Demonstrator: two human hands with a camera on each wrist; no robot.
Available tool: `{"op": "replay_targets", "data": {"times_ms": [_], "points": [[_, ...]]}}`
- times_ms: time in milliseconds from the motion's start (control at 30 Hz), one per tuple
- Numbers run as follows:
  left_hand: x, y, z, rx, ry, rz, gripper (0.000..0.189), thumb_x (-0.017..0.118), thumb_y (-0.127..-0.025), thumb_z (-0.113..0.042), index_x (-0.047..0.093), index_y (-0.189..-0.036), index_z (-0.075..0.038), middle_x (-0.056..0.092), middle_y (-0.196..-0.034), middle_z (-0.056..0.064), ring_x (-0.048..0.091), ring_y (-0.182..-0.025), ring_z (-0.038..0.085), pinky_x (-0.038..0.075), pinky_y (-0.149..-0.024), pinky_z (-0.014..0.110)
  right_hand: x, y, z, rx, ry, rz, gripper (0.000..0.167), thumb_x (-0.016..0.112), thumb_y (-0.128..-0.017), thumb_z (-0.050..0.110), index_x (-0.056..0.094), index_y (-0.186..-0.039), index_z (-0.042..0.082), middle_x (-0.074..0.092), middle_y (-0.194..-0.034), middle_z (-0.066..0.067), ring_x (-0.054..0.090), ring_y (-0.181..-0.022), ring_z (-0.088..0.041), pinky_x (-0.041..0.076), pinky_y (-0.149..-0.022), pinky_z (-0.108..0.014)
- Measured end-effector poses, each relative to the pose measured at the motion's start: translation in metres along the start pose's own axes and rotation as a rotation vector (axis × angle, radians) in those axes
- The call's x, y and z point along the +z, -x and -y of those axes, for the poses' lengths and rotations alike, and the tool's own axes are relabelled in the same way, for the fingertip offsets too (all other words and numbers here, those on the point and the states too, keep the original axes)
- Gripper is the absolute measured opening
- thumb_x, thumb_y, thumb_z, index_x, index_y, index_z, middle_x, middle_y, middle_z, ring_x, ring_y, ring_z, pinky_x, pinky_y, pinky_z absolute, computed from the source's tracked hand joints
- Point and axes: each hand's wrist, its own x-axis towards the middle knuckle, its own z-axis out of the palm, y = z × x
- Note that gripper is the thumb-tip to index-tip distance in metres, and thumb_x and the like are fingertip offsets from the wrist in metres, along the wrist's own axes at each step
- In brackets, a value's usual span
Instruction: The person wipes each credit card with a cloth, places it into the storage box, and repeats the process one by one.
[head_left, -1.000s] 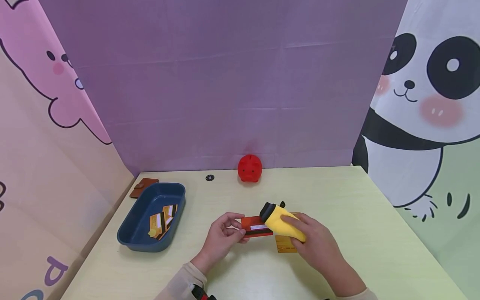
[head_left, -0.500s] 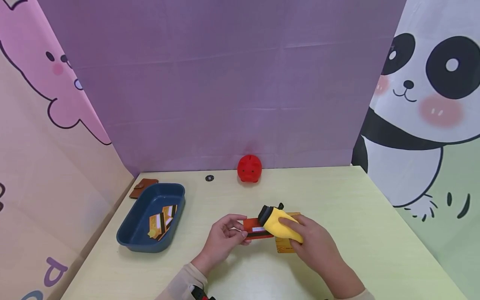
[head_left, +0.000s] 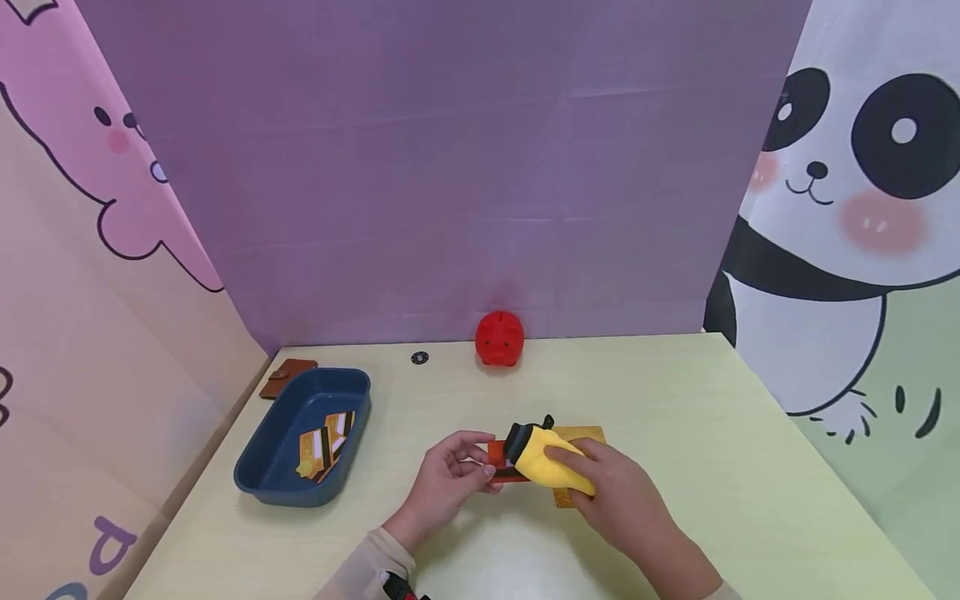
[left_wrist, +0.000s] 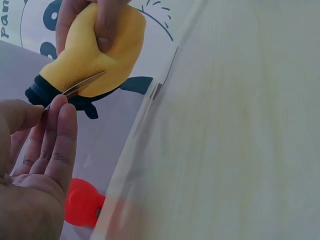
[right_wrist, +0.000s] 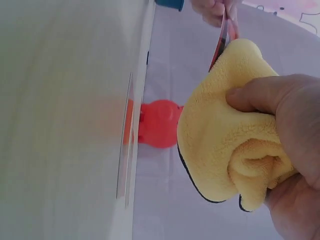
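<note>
Panda wall (left_wrist: 16, 31) reads "pan"; left wall (head_left: 82, 375), purple letters (head_left: 112, 528).

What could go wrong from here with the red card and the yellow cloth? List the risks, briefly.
1. The left hand pinches the red card only at one end, so a firm rub from the yellow cloth might bend it or knock it loose.
2. A gold card lies on the table below the cloth, so the right hand might brush it out of place.

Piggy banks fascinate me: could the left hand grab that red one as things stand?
Probably not yet: the left hand pinches a red card, though nothing visible blocks its way to the piggy bank.
</note>
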Motion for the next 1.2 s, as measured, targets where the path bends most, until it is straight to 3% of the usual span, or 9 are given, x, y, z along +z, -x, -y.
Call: {"op": "replay_targets", "data": {"times_ms": [267, 533, 800, 1200], "points": [[-0.001, 0.001, -0.004, -0.021, 0.016, -0.026, 0.043, 0.071, -0.097, 0.004, 0.062, -0.137, -0.007, 0.060, -0.108, 0.021, 0.075, -0.092, 0.031, 0.064, -0.084, 0.048, 0.000, 0.001, -0.012, 0.038, 0.013, -0.046, 0.063, 0.081, -0.068, -0.006, 0.078, -0.123, 0.024, 0.069, -0.112, -0.002, 0.068, -0.092, -0.022, 0.059, -0.069, -0.037], [-0.002, 0.001, -0.001, -0.008, 0.030, -0.012, 0.043, 0.072, -0.097, 0.002, 0.061, -0.137, -0.007, 0.060, -0.108, 0.019, 0.075, -0.092, 0.030, 0.063, -0.085, 0.049, -0.002, 0.000, 0.002, 0.033, 0.009, 0.034, 0.062, 0.087, -0.070, -0.001, 0.077, -0.125, 0.027, 0.068, -0.113, -0.001, 0.068, -0.097, -0.022, 0.062, -0.077, -0.038], [-0.004, 0.000, -0.002, -0.004, 0.021, -0.024, 0.044, 0.072, -0.097, 0.003, 0.060, -0.139, -0.003, 0.061, -0.108, 0.018, 0.076, -0.091, 0.031, 0.063, -0.084, 0.047, -0.002, 0.000, -0.012, 0.063, 0.010, -0.046, 0.062, 0.081, -0.067, -0.006, 0.078, -0.121, 0.024, 0.069, -0.109, 0.000, 0.068, -0.088, -0.020, 0.057, -0.065, -0.035], [-0.002, 0.001, -0.001, 0.001, 0.034, -0.001, 0.045, 0.073, -0.096, 0.003, 0.060, -0.139, -0.003, 0.062, -0.107, 0.018, 0.076, -0.090, 0.029, 0.063, -0.084, 0.048, -0.001, -0.001, 0.005, 0.048, 0.023, 0.026, 0.061, 0.088, -0.069, 0.001, 0.078, -0.123, 0.027, 0.068, -0.110, -0.001, 0.068, -0.093, -0.022, 0.062, -0.076, -0.037]]}}
